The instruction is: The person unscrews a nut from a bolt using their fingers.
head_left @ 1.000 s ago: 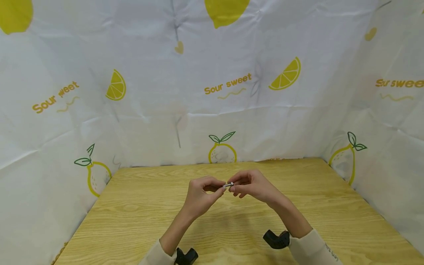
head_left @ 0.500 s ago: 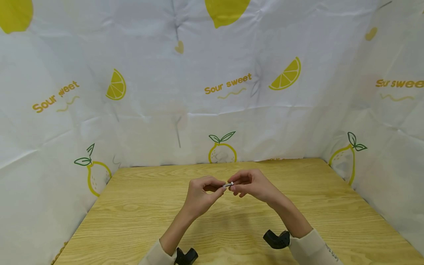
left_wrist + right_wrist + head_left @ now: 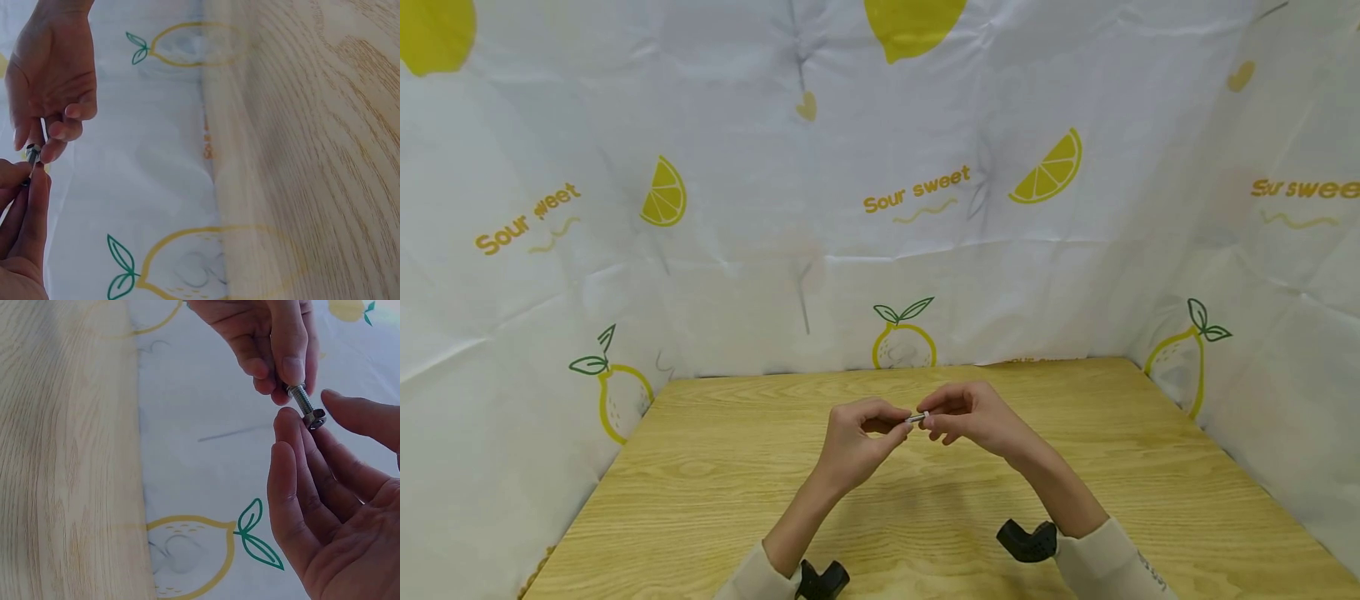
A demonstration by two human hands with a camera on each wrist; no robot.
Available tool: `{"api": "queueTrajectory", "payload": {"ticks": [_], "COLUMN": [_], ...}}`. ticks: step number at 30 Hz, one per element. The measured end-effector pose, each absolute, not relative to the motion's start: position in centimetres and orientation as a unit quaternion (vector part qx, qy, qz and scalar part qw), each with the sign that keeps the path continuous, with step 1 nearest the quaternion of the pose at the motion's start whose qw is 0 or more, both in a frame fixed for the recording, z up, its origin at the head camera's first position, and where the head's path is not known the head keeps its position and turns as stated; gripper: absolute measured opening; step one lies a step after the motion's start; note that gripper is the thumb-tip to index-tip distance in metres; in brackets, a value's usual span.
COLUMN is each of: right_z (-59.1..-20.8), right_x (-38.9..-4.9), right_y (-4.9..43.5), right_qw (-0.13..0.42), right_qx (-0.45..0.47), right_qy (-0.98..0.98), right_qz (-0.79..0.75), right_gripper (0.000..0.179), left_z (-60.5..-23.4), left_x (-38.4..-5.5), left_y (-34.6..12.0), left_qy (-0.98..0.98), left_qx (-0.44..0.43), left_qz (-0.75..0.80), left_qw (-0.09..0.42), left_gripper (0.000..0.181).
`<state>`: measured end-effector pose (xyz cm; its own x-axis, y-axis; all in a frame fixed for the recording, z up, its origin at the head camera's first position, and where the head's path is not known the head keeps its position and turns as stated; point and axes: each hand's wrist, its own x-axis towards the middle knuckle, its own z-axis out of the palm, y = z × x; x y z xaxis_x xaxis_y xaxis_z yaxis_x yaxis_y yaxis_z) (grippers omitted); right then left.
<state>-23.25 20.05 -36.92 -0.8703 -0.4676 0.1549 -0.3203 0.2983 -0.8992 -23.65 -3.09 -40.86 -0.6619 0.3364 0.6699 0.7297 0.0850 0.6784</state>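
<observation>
A small silver bolt is held above the table between both hands. My left hand pinches its shank end between thumb and fingers. In the right wrist view the threaded shank slants down to a hexagonal head. A small ring-like metal part shows at the left fingertips, mostly hidden. My right hand is at the head, its fingers touching or just beside it, its thumb standing apart. In the left wrist view the bolt's head sits below the right fingers.
A wood-grain table lies beneath the hands. White cloth printed with lemons encloses it at the back and both sides. Black wrist-worn devices stick out by the pale sleeves.
The right thumb and fingers have shifted slightly at the bolt's head. My left hand keeps its pinch, almost unmoved.
</observation>
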Motion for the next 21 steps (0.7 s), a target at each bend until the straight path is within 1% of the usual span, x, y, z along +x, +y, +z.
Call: {"api": "queueTrajectory", "payload": {"ticks": [8,16,21], "right_z": [-37.06,-37.11,-37.13], "right_x": [-23.33,-23.36,-23.39], "right_y": [20.01,20.11,19.98], "right_qw": [0.053,0.067,0.052], "right_qx": [-0.246,-0.254,-0.258], "right_qy": [0.803,0.799,0.799], "right_qz": [-0.541,-0.541,-0.54], "right_gripper": [0.031,0.033,0.03], "left_z": [-40.87,-40.93,-40.96], "left_x": [-23.77,-23.74,-23.71], "left_y": [-3.04,-3.08,-3.12], "left_qy": [-0.717,-0.718,-0.719], "left_qx": [-0.37,-0.371,-0.369], "left_qz": [-0.563,-0.561,-0.561], "left_qw": [0.179,0.179,0.18], "left_gripper": [0.007,0.007,0.006]}}
